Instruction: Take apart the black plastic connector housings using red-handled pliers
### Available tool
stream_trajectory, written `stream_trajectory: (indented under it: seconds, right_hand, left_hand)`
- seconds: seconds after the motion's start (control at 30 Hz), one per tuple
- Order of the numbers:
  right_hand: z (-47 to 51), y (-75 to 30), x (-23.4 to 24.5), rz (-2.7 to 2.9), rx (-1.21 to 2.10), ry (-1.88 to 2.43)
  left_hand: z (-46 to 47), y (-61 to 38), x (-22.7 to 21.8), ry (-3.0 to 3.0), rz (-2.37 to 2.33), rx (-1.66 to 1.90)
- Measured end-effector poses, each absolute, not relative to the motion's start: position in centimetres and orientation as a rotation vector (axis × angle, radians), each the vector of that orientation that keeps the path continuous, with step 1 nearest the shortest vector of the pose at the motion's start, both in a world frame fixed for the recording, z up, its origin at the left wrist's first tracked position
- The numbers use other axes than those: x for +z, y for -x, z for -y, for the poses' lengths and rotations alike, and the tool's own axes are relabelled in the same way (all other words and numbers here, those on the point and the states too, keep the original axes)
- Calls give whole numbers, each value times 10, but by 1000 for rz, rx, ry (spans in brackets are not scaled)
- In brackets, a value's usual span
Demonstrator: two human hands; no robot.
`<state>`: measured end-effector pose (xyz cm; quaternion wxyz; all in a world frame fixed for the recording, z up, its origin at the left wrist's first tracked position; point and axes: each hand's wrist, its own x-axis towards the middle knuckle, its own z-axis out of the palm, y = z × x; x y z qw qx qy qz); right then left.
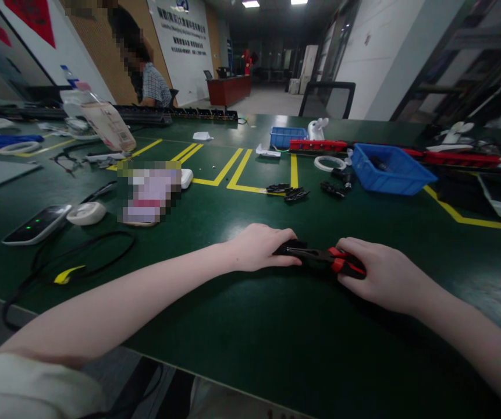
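Note:
My right hand (pixel 381 270) is closed round the red and black handles of a pair of pliers (pixel 320 256) that lie low over the green table (pixel 276 337). The plier jaws point left. My left hand (pixel 261 247) is closed on a small black part (pixel 291 246) at the jaws. Most of that part is hidden under my fingers. Both hands rest on the table near its front edge, almost touching each other.
Several small black parts (pixel 287 192) lie beyond my hands by yellow floor-tape lines. A blue bin (pixel 390 169) stands at back right, a smaller blue bin (pixel 285 137) behind. At left lie a phone (pixel 36 224), a white puck (pixel 86 213) and a black cable (pixel 80 262). A person sits far left.

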<state>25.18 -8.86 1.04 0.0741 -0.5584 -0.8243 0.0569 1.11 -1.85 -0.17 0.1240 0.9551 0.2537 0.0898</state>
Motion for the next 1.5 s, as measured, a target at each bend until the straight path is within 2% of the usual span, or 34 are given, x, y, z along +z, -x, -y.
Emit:
stream_trajectory:
  seconds: [0.23, 0.57, 0.77, 1.0, 1.27, 1.4, 1.5]
  right_hand:
    - [89, -251, 13, 2494, 191, 1724]
    - [94, -250, 12, 2524, -340, 1596]
    - [94, -254, 7, 2448, -381, 1511]
    - [101, -252, 11, 2141, 70, 1543]
    - [102, -250, 20, 1671, 930, 1600]
    - [99, -245, 11, 1314, 1374, 1403]
    - [99, -241, 8, 1118, 1535, 1329]
  left_hand:
    - [19, -12, 2, -2766, -742, 243]
    - [17, -13, 1, -2790, -743, 263]
    - [18, -13, -1, -2770, -782, 272]
    - [20, -12, 4, -2740, -756, 244]
    - [19, -12, 4, -2710, -762, 157]
    - [19, -11, 5, -2651, -734, 173]
    - [19, -9, 8, -2586, -729, 194]
